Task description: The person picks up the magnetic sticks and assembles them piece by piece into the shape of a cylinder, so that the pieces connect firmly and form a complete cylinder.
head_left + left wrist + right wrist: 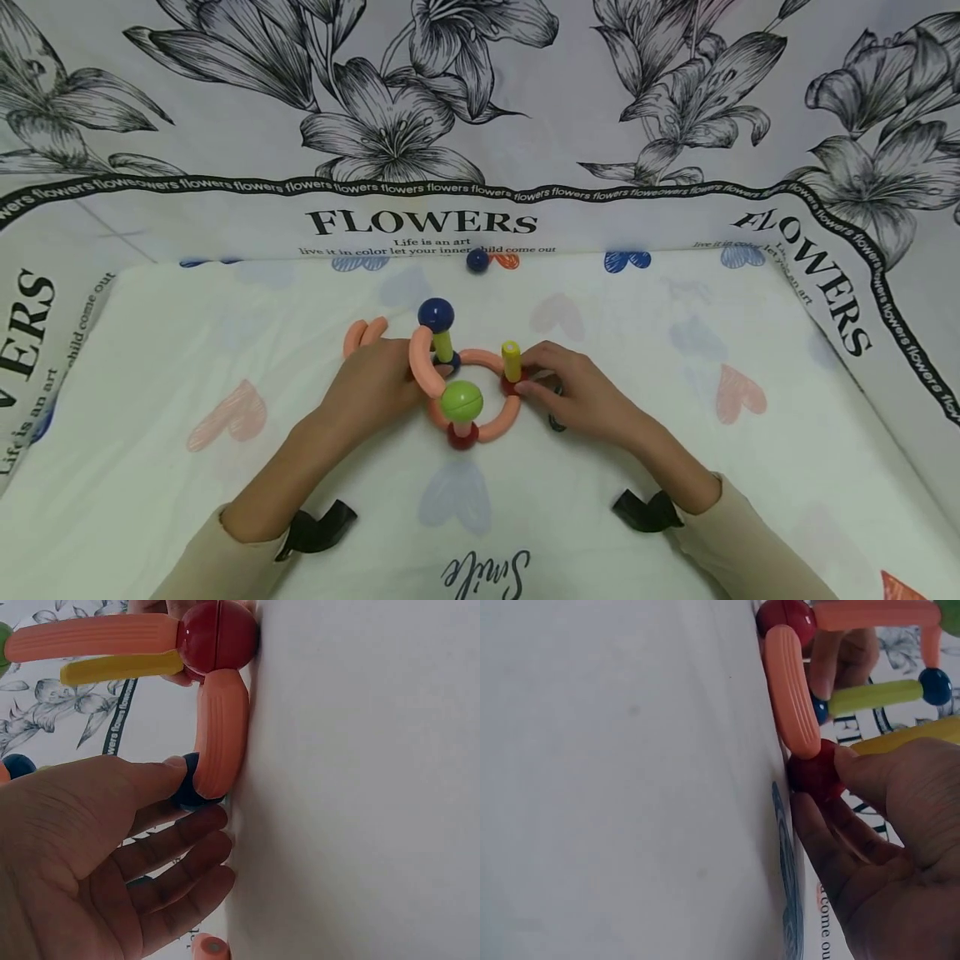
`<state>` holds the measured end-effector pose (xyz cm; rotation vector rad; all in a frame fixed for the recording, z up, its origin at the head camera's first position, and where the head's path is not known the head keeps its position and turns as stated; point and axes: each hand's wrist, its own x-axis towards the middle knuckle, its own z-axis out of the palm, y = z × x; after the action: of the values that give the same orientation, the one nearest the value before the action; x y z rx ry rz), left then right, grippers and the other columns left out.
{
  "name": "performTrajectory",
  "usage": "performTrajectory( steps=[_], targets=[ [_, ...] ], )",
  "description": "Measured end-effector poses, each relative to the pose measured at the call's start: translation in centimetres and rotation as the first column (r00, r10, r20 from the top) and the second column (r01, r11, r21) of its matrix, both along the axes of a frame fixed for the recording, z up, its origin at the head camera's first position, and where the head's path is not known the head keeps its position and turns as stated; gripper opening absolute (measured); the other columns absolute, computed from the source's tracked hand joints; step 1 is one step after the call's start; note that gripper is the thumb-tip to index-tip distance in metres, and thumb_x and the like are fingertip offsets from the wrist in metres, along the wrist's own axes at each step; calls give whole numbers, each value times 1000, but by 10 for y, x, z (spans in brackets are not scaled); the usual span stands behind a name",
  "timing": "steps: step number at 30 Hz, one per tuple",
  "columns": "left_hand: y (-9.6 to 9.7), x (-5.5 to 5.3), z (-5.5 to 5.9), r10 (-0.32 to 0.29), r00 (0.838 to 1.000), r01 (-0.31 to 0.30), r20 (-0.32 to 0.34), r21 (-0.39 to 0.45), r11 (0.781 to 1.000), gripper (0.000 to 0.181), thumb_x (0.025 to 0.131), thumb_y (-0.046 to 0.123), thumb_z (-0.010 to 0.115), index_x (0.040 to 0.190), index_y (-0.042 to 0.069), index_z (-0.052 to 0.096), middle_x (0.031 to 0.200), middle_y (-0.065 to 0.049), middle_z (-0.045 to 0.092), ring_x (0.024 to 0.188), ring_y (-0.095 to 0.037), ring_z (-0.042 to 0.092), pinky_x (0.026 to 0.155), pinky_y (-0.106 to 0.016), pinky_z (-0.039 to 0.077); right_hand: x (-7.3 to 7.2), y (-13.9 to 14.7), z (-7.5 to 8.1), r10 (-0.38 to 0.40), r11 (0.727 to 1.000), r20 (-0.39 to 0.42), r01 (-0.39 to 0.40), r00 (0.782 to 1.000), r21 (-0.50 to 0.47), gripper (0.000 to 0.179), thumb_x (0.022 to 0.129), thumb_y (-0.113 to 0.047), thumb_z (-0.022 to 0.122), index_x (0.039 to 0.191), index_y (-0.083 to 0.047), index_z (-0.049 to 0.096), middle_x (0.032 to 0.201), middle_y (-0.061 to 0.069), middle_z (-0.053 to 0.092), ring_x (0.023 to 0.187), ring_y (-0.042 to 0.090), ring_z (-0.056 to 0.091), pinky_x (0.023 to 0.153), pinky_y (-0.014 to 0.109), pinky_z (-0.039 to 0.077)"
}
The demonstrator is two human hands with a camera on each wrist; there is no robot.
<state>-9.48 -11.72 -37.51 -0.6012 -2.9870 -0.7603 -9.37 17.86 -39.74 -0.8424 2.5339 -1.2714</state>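
A building toy of balls and rods stands on the cloth, its base a ring of curved salmon rods (498, 421). My left hand (378, 375) pinches the ring's dark blue ball (191, 784) between thumb and fingers. With thumb and fingertips, my right hand (585, 387) pinches the red ball (817, 772) on the ring's right side. A yellow rod (512, 360) rises from that red ball, its top bare. The front red ball (462, 437) bears a straight salmon rod under a green ball (461, 402). From there a curved rod (423, 360) reaches the upper blue ball (437, 315), above a yellow-green rod (443, 345).
Behind my left hand lie loose curved salmon rods (365, 333). A single dark blue ball (477, 261) sits farther back, close to the seam with the flower-printed cloth (637, 221). Printed hearts cover the white cloth (570, 508) under the toy.
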Motion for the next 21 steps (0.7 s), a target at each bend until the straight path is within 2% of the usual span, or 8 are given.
performTrajectory(
  steps=[3, 8, 9, 12, 13, 16, 19, 21],
  targets=[
    [0, 1, 1, 0, 1000, 0, 2, 4, 1000, 29, 94, 36, 79, 73, 24, 64, 54, 9, 51, 69, -15, 53, 114, -57, 23, -2, 2, -1, -4, 1000, 7, 4, 1000, -15, 24, 100, -11, 73, 123, -14, 70, 123, 3, 73, 111, 18, 75, 94, 29, 62],
    [-4, 5, 5, 22, 998, -22, 56, 1, 1000, 27, 96, 28, 75, 72, 23, 63, 57, 7, 52, 111, -31, 66, 120, -57, 23, -10, 0, -1, 39, 998, 30, -38, 999, -41, 23, 101, -10, 71, 124, -12, 69, 122, 4, 73, 113, 20, 73, 96, 30, 62],
    [-6, 6, 6, 30, 997, -31, 69, 4, 1000, 24, 97, 26, 74, 75, 23, 64, 59, 6, 53, 112, -31, 65, 116, -53, 30, -13, -2, -1, 54, 998, 38, -52, 998, -44, 23, 101, -10, 71, 124, -12, 69, 123, 4, 73, 114, 20, 73, 97, 30, 61],
    [-11, 5, 7, 29, 995, -32, 99, 26, 999, 11, 96, 15, 70, 86, 21, 69, 66, 5, 57, 99, -28, 65, 100, -46, 42, -22, -5, 1, 89, 996, 56, -87, 994, -35, 22, 102, -10, 70, 124, -12, 69, 123, 4, 73, 117, 20, 73, 99, 31, 61],
    [-13, 4, 7, 22, 995, -26, 101, 36, 999, 11, 95, 11, 69, 88, 20, 70, 67, 5, 57, 92, -26, 64, 98, -45, 42, -26, -7, 2, 97, 995, 60, -95, 993, -31, 23, 102, -11, 70, 125, -12, 69, 123, 4, 73, 118, 20, 72, 100, 31, 60],
    [-18, 2, 7, -7, 996, 1, 93, 62, 998, 17, 92, 3, 65, 82, 16, 67, 63, 4, 54, 96, -29, 67, 95, -43, 39, -36, -11, 2, 112, 994, 71, -112, 991, -8, 24, 102, -11, 71, 125, -12, 70, 124, 3, 73, 120, 20, 72, 103, 34, 59],
    [-22, 2, 7, -21, 996, 14, 87, 79, 997, 25, 93, 2, 62, 73, 16, 59, 59, 4, 47, 88, -26, 66, 90, -39, 38, -44, -15, 3, 123, 992, 72, -124, 990, 12, 24, 101, -12, 71, 125, -12, 71, 123, 3, 74, 121, 20, 71, 106, 36, 58],
    [-25, 4, 8, -15, 996, 7, 92, 85, 996, 26, 95, 4, 62, 72, 16, 57, 60, 5, 44, 71, -18, 54, 75, -33, 36, -49, -19, 4, 135, 990, 81, -137, 988, 22, 24, 101, -12, 71, 125, -12, 71, 123, 3, 74, 122, 20, 71, 108, 37, 57]
  ],
)
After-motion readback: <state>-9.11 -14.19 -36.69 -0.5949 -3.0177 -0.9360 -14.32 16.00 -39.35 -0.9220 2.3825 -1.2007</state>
